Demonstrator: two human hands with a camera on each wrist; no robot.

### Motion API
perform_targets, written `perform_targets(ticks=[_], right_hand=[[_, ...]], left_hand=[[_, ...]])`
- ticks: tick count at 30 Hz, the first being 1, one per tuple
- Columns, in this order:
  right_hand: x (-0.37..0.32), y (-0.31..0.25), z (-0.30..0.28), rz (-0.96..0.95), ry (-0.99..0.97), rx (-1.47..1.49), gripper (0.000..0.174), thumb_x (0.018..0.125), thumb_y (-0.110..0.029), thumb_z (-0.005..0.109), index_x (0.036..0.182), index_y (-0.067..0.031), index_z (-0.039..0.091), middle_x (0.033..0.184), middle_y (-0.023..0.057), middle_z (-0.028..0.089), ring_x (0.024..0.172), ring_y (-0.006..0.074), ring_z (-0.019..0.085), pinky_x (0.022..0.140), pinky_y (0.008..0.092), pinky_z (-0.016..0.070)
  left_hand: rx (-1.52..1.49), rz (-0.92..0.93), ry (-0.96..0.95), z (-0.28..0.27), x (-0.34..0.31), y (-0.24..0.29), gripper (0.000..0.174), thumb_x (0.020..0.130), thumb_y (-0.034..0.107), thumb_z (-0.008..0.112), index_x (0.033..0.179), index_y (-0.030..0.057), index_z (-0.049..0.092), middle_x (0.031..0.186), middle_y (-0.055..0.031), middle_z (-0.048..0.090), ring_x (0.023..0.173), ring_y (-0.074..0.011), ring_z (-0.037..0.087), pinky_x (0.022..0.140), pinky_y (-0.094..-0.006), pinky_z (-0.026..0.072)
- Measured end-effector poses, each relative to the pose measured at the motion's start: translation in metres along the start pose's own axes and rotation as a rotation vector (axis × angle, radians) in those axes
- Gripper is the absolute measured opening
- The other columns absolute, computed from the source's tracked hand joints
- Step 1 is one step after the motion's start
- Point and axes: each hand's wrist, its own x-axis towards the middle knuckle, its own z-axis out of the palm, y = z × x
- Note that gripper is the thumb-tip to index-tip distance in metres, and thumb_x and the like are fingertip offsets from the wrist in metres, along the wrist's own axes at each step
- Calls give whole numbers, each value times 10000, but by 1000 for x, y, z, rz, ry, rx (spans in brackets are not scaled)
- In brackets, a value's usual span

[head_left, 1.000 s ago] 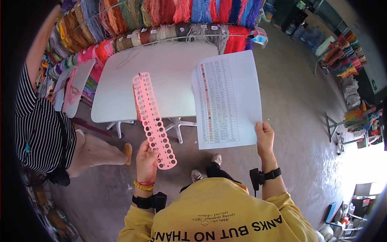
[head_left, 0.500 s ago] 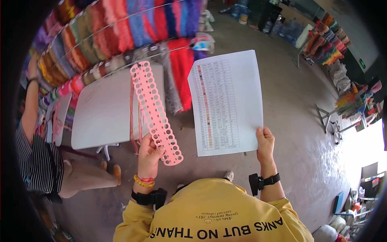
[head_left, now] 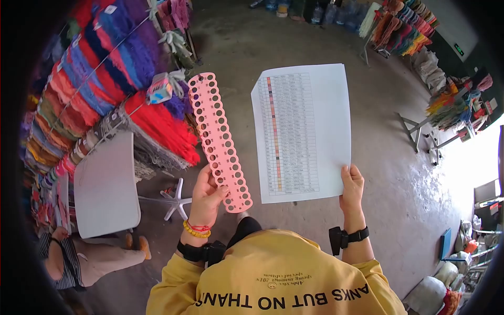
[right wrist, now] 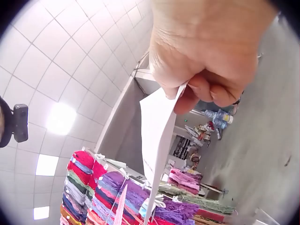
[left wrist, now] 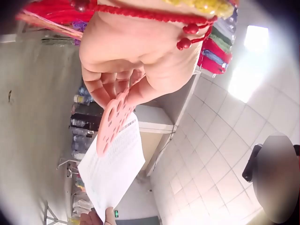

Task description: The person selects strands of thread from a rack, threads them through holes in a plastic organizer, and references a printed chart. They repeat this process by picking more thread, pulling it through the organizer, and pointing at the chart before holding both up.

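Note:
My left hand (head_left: pixel 206 198) grips the lower end of a long pink thread organizer card (head_left: pixel 219 140), thumb on top. Round holes line both of its long edges. In the left wrist view the fingers curl behind the pink card (left wrist: pixel 112 123). My right hand (head_left: pixel 352 187) pinches the lower right edge of a white paper sheet (head_left: pixel 333 126) between thumb and fingers. A printed table with a narrow column of colour swatches covers the sheet's left part. Card and sheet are held up side by side, a gap between them. From the right wrist, the paper (right wrist: pixel 159 126) appears nearly edge-on.
Racks of coloured thread skeins (head_left: pixel 86 79) stand at the left, beside a white table (head_left: pixel 107 184) and a white star-shaped leg base (head_left: pixel 176 199). Another person (head_left: pixel 107 254) is at the lower left. More skeins hang on a stand (head_left: pixel 454 107) at the right. Grey floor (head_left: pixel 231 42) lies ahead.
The head view has turned right, so the racks, table and other person have shifted left and down. Both hands keep hold of the card and the paper, which have moved slightly right in view.

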Motion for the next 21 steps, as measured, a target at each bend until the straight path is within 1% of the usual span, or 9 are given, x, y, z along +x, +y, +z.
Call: perform_targets(ticks=[1,3,6,8,11,14,16,19,21], right_hand=[[10,6,3,4,0,10,232,906,-197,545,948,25,599,821,12,616,727,58,534,666,200,438],[36,10,-3,21,16,13,235,907,-200,543,947,25,600,823,12,617,732,59,535,673,202,438],[83,15,1,29,46,-14,242,908,-204,541,950,27,599,827,10,616,737,58,533,684,206,438],[117,19,7,10,45,-29,244,909,-205,540,950,28,599,831,9,615,741,57,531,690,207,437],[177,4,27,-12,130,-72,240,908,-202,541,949,28,600,833,7,612,741,56,525,690,207,436],[236,-7,43,-30,132,-81,237,910,-196,537,953,29,599,837,9,612,748,59,526,694,207,436],[268,-12,59,-54,145,-83,238,911,-192,533,964,31,598,844,13,616,755,62,532,700,209,438],[315,-19,78,-59,162,-76,238,913,-187,528,972,33,595,852,18,618,759,65,537,705,210,440],[345,-18,92,-56,162,-80,237,914,-185,525,971,34,594,854,18,617,757,66,537,704,210,440]], left_hand=[[9,-18,1,-4,13,-1,553,802,-73,470,1317,29,297,1179,-88,509,1052,-177,535,890,-325,452],[21,-54,0,4,45,-9,545,805,-68,469,1314,29,298,1183,-91,506,1048,-182,538,891,-340,454],[-57,-95,-16,1,103,-25,490,829,-49,503,1282,22,328,1151,-78,516,999,-137,538,818,-270,464],[-92,-108,-20,1,148,-33,461,838,-44,496,1267,20,341,1114,-75,539,963,-128,552,789,-261,471],[-112,-151,-56,2,231,-37,423,847,-26,495,1246,20,364,1057,-66,570,908,-118,567,758,-248,474],[-118,-187,-82,8,304,-28,396,852,-2,502,1230,24,383,1025,-61,586,867,-112,575,740,-240,473],[-108,-172,-91,9,347,-17,377,845,7,509,1207,32,404,1025,-60,589,844,-108,578,728,-241,475],[-83,-180,-139,9,404,-7,353,834,-9,501,1174,33,420,1027,-57,589,845,-106,579,727,-244,477],[-71,-189,-137,6,435,-1,340,824,-23,492,1154,29,428,1014,-57,592,835,-102,579,721,-242,476]])
